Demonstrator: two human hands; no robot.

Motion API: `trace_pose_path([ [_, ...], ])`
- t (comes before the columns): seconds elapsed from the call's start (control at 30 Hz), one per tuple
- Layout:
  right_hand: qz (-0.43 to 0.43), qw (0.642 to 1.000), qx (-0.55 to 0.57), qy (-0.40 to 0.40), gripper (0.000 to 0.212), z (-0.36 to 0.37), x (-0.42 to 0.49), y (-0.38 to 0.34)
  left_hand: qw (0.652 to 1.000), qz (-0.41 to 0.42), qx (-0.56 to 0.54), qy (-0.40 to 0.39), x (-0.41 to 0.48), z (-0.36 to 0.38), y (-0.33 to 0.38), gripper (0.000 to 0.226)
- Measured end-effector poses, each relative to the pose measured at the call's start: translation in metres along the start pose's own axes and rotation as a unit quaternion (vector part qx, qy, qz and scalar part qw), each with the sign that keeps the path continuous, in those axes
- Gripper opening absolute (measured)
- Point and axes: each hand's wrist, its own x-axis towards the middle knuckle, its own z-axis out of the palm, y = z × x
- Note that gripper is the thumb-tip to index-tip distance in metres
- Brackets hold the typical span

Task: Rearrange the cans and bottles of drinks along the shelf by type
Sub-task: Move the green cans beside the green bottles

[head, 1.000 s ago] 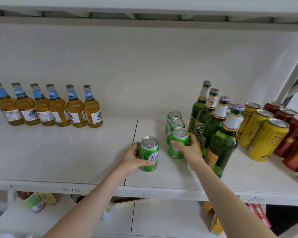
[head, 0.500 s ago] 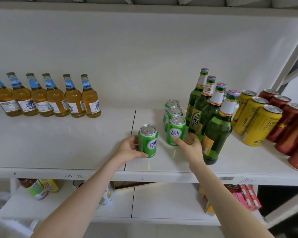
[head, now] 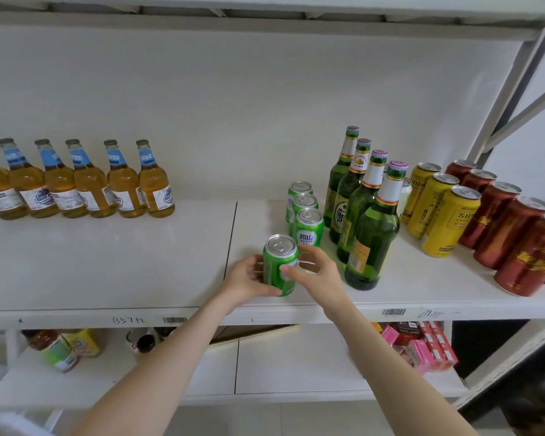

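Observation:
A green can (head: 279, 262) stands near the front edge of the white shelf (head: 107, 262). My left hand (head: 249, 280) grips its left side and my right hand (head: 317, 270) holds its right side. Just behind it three more green cans (head: 309, 226) stand in a row running toward the wall. Several green glass bottles (head: 370, 225) stand in a row to their right. Yellow cans (head: 447, 221) and red cans (head: 510, 234) follow further right. Several amber bottles (head: 85, 184) with blue neck labels line the back left.
The shelf's slanted metal upright (head: 497, 114) rises at the right. On the lower shelf lie a tipped bottle (head: 55, 350) at the left and pink boxes (head: 422, 344) at the right. Bare shelf surface lies between the amber bottles and the green cans.
My right hand left the row of green cans and came onto the front can's right side. The front can, held by my left hand, shifted right, closer to the row.

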Motion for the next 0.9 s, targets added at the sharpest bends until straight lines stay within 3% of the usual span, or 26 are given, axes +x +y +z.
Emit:
trace_pose_path([
  [0.33, 0.000, 0.999, 0.028, 0.044, 0.045, -0.034, 0.002, 0.018, 0.999, 0.007, 0.008, -0.032, 0.016, 0.047, 0.005, 0.065],
  [0.57, 0.002, 0.997, 0.053, 0.053, 0.045, -0.045, 0.011, 0.022, 1.000, 0.012, 0.005, -0.018, 0.034, 0.063, 0.000, 0.071],
  [0.9, 0.003, 0.998, 0.052, 0.039, 0.052, -0.044, 0.027, 0.026, 1.000, 0.013, -0.015, 0.007, 0.050, 0.065, 0.001, 0.058],
])
